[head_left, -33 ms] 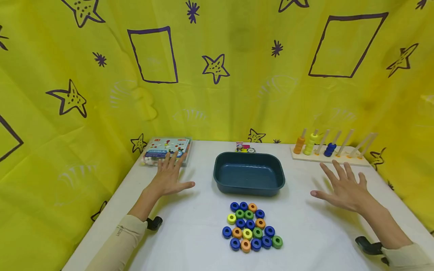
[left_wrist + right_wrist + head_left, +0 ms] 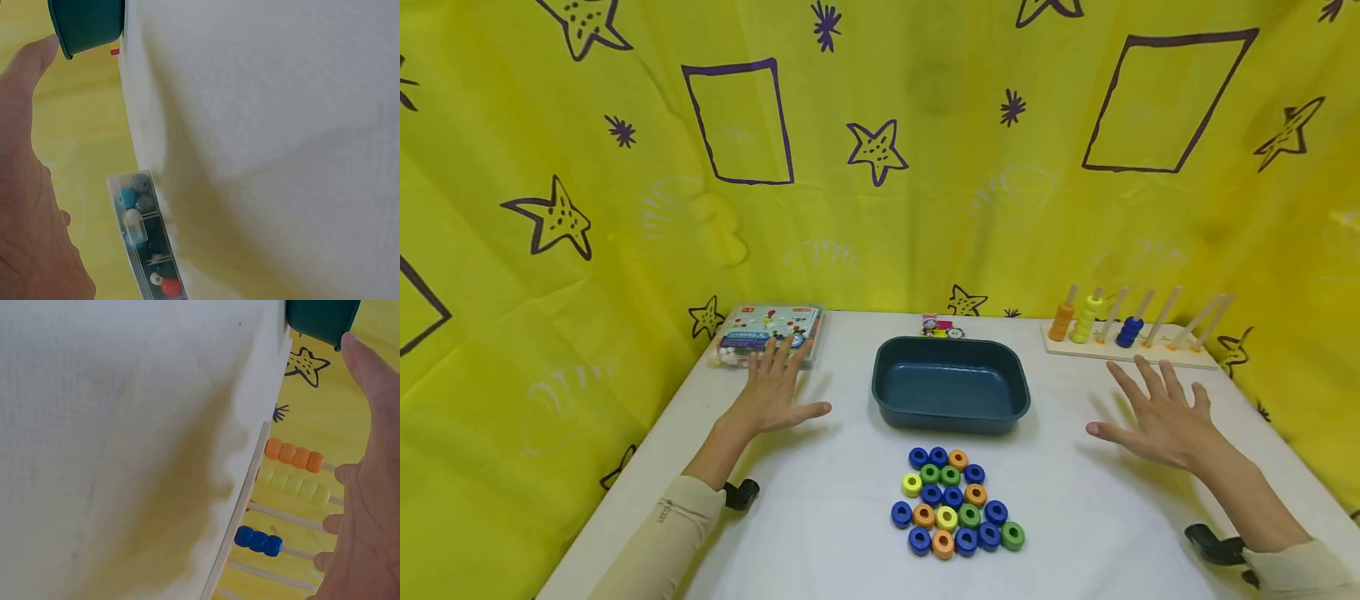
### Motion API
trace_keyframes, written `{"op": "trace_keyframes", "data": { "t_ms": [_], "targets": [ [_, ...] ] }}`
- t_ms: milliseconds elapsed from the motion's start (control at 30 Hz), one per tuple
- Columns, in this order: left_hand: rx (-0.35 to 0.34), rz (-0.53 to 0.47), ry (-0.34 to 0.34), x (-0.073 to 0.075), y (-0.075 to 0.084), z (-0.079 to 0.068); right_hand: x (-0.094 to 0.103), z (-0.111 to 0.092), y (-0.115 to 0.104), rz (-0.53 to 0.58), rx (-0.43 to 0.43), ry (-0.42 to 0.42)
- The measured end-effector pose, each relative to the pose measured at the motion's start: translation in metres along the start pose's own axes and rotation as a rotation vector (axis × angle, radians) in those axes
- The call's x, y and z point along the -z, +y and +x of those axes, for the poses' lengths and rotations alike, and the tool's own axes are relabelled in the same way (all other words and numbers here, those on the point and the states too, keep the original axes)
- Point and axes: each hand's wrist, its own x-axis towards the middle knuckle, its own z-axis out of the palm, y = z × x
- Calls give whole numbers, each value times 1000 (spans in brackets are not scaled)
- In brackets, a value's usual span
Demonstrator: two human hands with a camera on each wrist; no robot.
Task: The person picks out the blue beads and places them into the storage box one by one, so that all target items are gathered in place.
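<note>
My left hand point(image 2: 771, 396) hovers over the table with fingers spread, holding nothing, just in front of a clear plastic box of beads point(image 2: 767, 337). On the other side my right hand point(image 2: 1168, 421), also spread and holding nothing, is nearest to a wooden peg board point(image 2: 1131, 343). Orange, yellow and blue beads are stacked on some of its pegs; others are bare. Between the hands stands a dark teal tub point(image 2: 951, 392) with nothing visible inside. Loose ring beads in blue, green, orange and yellow lie in a cluster before it, among them a green bead point(image 2: 1012, 535).
Behind the tub lies a small colourful figure piece point(image 2: 942, 327). A yellow curtain point(image 2: 925, 233) with drawn stars hangs around the back and sides of the white table point(image 2: 820, 517). Each wrist carries a black camera mount point(image 2: 742, 495).
</note>
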Motion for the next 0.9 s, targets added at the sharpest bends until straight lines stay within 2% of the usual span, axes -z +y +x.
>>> {"op": "trace_keyframes", "data": {
  "t_ms": [133,233,300,367,467,533,600,733,800,900],
  "targets": [
    [3,-8,-9,-1,0,-1,1,-2,-5,24,8,3],
    [2,-30,-8,-1,2,-1,9,-6,-19,82,46,18],
    [-9,-93,-1,-1,6,1,16,-11,-35,182,84,23],
    [-18,-212,-2,-1,13,4,18,-17,-55,322,144,18],
    [-12,-464,-7,-2,30,10,12,-25,-85,604,252,-73],
    [1,-630,-5,-4,42,15,4,-28,-102,769,304,-181],
    [15,-764,3,-7,55,19,-6,-31,-115,888,325,-291],
    [25,-944,19,-18,74,26,-20,-33,-130,999,311,-432],
    [25,-994,28,-23,80,28,-24,-32,-134,1020,307,-467],
    [13,-1015,29,-29,85,29,-27,-31,-138,1020,308,-488]
  ]
}}
